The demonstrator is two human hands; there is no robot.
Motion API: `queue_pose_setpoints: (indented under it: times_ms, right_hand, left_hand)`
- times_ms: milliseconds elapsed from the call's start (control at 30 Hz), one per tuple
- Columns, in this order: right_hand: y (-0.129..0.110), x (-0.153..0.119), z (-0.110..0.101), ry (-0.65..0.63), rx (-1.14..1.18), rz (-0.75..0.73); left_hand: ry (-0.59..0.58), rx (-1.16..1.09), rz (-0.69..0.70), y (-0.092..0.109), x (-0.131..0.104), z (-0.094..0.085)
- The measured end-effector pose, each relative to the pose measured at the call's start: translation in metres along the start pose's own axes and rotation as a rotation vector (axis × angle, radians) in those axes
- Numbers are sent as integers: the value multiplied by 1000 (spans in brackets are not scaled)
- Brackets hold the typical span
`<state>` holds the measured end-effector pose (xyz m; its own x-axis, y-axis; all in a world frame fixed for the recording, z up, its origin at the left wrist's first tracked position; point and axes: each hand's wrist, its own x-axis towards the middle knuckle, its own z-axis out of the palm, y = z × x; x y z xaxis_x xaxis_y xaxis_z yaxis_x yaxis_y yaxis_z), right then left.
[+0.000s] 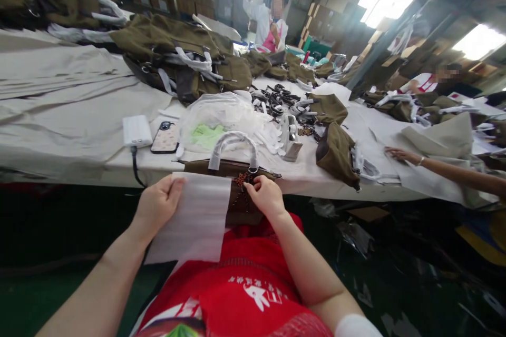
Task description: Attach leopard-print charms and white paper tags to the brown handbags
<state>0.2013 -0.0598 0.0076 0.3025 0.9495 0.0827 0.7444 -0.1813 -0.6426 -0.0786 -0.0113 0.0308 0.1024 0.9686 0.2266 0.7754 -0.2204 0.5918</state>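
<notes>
My left hand (160, 204) is closed on the upper left corner of a translucent white foam sheet (200, 216), which hangs down over my lap. Beside the sheet, my right hand (266, 196) pinches a brown beaded charm (240, 179) that hangs at the handle ring of a brown handbag (197, 167). The bag leans upright against the table edge, its front partly hidden by the sheet. Its arched handle (233, 138) is wrapped in white film and stands up above the zipped top.
A white power bank (136, 130) with a black cable and a phone (165, 137) lie to the left. Behind the bag are clear plastic bags (221, 116), dark straps (276, 97) and olive bags (334, 150). A co-worker's hand (403, 156) rests on the table at right.
</notes>
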Motion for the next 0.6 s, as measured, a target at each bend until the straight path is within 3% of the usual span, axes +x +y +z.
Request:
queue_pose_setpoints:
  times_ms: [100,267,333,467,600]
  right_hand:
    - [-5,3,17,4,-36,75]
    - [-2,-5,24,8,47,95]
    - [2,-7,24,-5,87,104]
    - [10,-5,30,-7,314,155]
    - [13,-2,37,15,488,254]
  left_hand:
    - [-184,-54,45,7,5,13]
    - [-582,-523,235,29,27,44]
    - [-683,-598,237,40,36,58]
    - [-748,-687,118,59,45,81]
    - [-787,-840,-59,62,41,90]
